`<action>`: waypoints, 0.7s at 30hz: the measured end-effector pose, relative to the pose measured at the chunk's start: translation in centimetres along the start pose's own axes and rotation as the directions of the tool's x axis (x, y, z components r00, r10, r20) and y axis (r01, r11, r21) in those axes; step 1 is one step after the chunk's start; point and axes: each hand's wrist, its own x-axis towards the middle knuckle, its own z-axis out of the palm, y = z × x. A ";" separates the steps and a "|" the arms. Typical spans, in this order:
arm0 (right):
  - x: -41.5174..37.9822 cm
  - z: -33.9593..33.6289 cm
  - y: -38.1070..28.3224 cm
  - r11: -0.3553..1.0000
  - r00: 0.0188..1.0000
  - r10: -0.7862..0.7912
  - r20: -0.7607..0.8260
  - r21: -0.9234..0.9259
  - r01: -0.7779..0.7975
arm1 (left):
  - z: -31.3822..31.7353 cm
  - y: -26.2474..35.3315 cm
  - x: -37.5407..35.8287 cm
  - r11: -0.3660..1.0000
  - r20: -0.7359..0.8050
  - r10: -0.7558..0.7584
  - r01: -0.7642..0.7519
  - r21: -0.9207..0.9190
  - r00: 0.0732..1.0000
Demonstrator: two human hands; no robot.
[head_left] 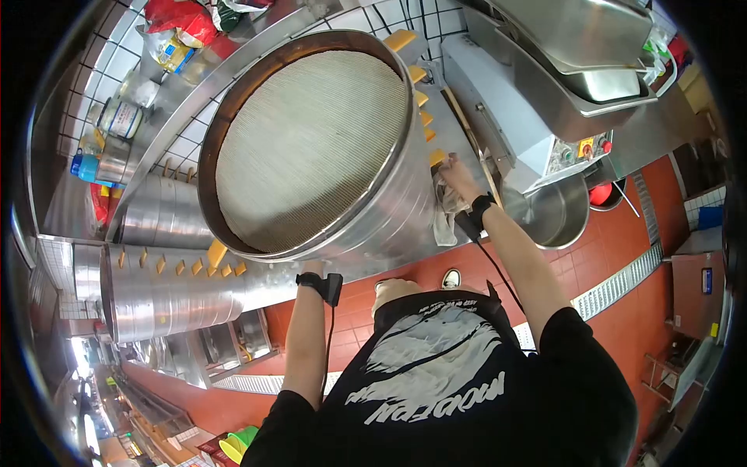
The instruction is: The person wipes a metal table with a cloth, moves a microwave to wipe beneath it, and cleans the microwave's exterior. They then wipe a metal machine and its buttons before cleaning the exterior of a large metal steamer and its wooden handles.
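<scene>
A stack of large round metal steamer trays [397,187] stands on the steel counter, its top tray lined with a pale woven mat [311,148]. Wooden handles stick out along its side. My right hand [457,177] is closed on a whitish cloth [445,214] beside the lowest visible wooden handle [437,157], right of the stack. My left hand [313,267] is at the near lower rim, mostly hidden by the stack; its fingers do not show. Both wrists wear black bands with a device and cable.
More steamer stacks [175,292] stand at the left. Jars and bags line a shelf [159,101] at upper left. At the right are a white machine [498,109], steel pans [599,86] and a round metal pot [556,214]. A red tiled floor [615,241] lies below.
</scene>
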 end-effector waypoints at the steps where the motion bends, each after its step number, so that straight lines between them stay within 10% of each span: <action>1: -1.0 -0.3 0.5 0.991 0.996 0.094 -0.002 0.098 -0.094 | -2.2 -1.0 -3.5 1.000 0.006 0.004 -0.004 0.017 1.000; 6: -5.6 -1.6 4.8 0.941 0.975 0.220 -0.024 0.270 -0.206 | -6.4 -3.0 -4.3 0.992 0.066 0.049 -0.057 0.112 0.997; 7: -6.7 -3.0 4.2 0.895 0.949 0.311 0.054 0.319 -0.312 | -7.8 4.8 -4.7 0.698 -0.062 -0.543 0.410 -0.587 0.837; 8: -7.0 -4.3 3.5 0.887 0.944 0.325 0.051 0.331 -0.323 | -9.9 7.9 -5.1 0.645 -0.207 -0.465 0.170 -0.745 0.861; 10: -7.0 -6.4 1.3 0.642 0.968 0.143 0.208 0.724 -0.251 | -17.9 5.6 -2.9 0.919 -0.306 -0.024 -0.099 -0.380 0.952; 12: -8.1 -12.0 -6.8 0.416 0.970 0.026 0.240 0.880 -0.229 | -17.9 24.6 -6.0 0.961 -0.410 -0.143 0.028 -0.275 0.901; 14: -8.3 -15.4 -12.9 0.111 0.947 -0.316 0.052 0.994 -0.017 | -20.7 29.6 -4.5 0.939 -0.352 0.176 -0.264 -0.220 0.919; 16: -8.1 -17.2 -17.0 0.028 0.869 -0.467 -0.164 0.979 0.200 | -20.2 36.1 -4.4 0.946 -0.194 0.285 -0.308 -0.097 0.939; 18: -6.8 -17.8 -18.6 0.406 0.364 -0.660 -0.657 0.095 0.909 | -18.0 40.1 -4.6 0.955 -0.096 0.289 -0.294 -0.040 0.952; 20: -6.4 -16.3 -18.4 0.374 0.426 -0.633 -0.646 0.226 0.899 | -16.3 41.5 -4.0 0.918 -0.017 0.273 -0.256 0.303 0.962; 21: -6.3 -15.1 -17.9 0.326 0.478 -0.622 -0.620 0.351 0.878 | -16.5 40.6 -3.5 0.977 -0.170 -0.031 0.065 0.202 0.985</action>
